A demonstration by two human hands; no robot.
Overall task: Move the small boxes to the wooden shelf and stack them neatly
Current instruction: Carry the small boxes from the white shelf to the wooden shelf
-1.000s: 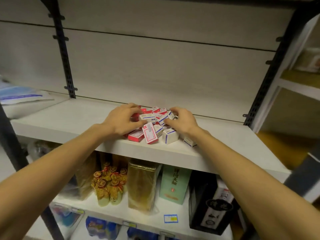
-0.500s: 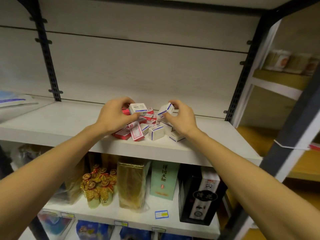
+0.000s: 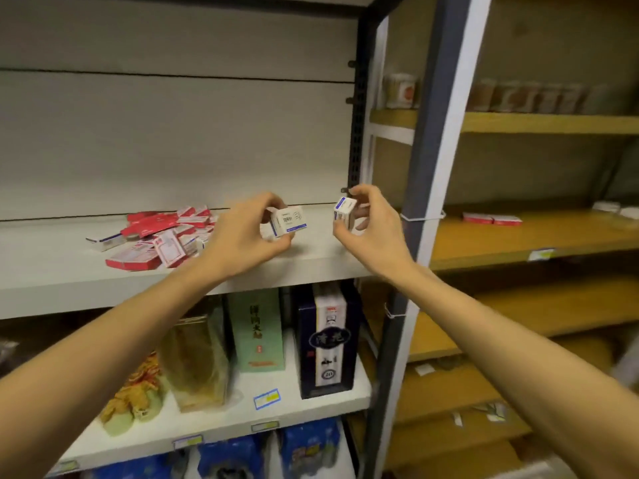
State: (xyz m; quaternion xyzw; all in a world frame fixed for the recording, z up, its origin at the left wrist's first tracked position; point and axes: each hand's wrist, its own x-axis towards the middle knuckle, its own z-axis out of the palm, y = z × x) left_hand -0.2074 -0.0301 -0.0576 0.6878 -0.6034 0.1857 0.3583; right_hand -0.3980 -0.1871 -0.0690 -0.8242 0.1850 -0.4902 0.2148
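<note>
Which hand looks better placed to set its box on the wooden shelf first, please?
Probably the right hand: it holds its white box close to the post, nearest the wooden shelf. The left hand grips its box farther over, above the grey shelf.

Dim warm light, motion blur at right, wide-angle bending at edges

Left hand [image 3: 242, 236] pinches a small white box [image 3: 288, 219] with blue print, right hand [image 3: 371, 226] pinches another white box [image 3: 344, 212], both held above the grey shelf [image 3: 311, 264]. Loose pile of red and white boxes [image 3: 162, 236] lies on the grey shelf at left. Wooden shelf [image 3: 518, 240] sits right of the dark post [image 3: 432, 133], a few flat red boxes [image 3: 491, 218] on it. Green carton [image 3: 257, 330] and dark carton [image 3: 328, 340] stand on the shelf below
</note>
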